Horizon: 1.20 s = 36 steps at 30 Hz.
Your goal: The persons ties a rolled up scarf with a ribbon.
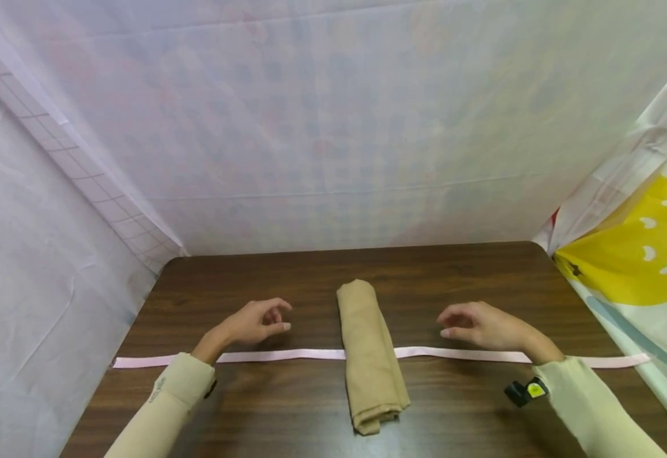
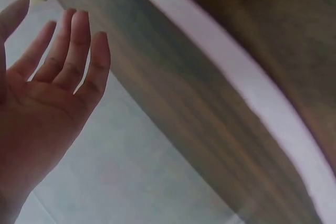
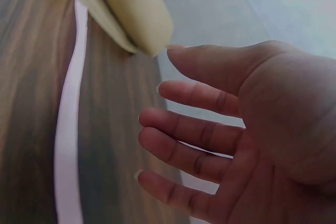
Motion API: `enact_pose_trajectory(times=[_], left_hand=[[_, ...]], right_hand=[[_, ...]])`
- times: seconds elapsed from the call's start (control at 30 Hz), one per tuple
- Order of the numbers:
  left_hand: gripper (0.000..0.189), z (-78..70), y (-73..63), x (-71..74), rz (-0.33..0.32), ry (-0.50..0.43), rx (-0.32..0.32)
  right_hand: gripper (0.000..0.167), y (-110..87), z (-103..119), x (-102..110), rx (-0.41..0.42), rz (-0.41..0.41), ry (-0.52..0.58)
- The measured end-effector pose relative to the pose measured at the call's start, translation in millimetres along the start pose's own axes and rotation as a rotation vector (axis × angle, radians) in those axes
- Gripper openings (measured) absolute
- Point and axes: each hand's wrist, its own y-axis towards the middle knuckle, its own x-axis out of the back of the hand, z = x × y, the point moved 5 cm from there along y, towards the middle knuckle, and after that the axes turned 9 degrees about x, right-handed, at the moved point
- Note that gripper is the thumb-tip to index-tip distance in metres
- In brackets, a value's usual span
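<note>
A tan cloth (image 1: 368,356), folded into a long narrow bundle, lies lengthwise on the dark wooden table. Beneath it a pale pink ribbon (image 1: 282,355) runs across the table from left to right; the cloth hides its middle. To the left of the bundle, my left hand (image 1: 256,321) hovers above the table with fingers relaxed and nothing in it. My right hand (image 1: 479,324) hangs on the other side, its fingers loosely bent and holding nothing. Both wrist views show bare palms, with the ribbon (image 3: 71,129) on the wood and an end of the cloth (image 3: 134,9) beyond the right thumb.
The table (image 1: 253,277) has a back edge against a pale hanging curtain (image 1: 333,140). White sheeting (image 1: 35,267) hangs at the left. On the right is a cloth with a yellow print (image 1: 648,248). A dark wrist strap (image 1: 519,393) sits at the right sleeve.
</note>
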Motion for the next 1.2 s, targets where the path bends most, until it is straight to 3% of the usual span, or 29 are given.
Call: enact_pose_trajectory(times=[0.23, 0.37, 0.6, 0.8, 1.2], left_hand=[[0.026, 13.4, -8.9, -14.0, 0.177, -0.042, 0.059], [0.029, 16.5, -10.7, -19.5, 0.232, -0.042, 0.088], [0.031, 13.7, -7.2, -26.2, 0.230, -0.013, 0.072], [0.030, 13.7, -7.8, -29.9, 0.250, -0.024, 0.149], [0.031, 13.4, -2.3, -35.4, 0.260, -0.010, 0.182]], right_hand=[[0.019, -4.5, -23, -12, -0.062, 0.089, 0.038], [0.021, -6.4, -31, -20, -0.092, 0.116, 0.078], [0.029, -3.9, -34, -29, -0.133, 0.176, 0.121], [0.027, 3.8, -35, -34, -0.110, 0.207, 0.066], [0.023, 8.2, -45, -36, -0.234, 0.256, 0.171]])
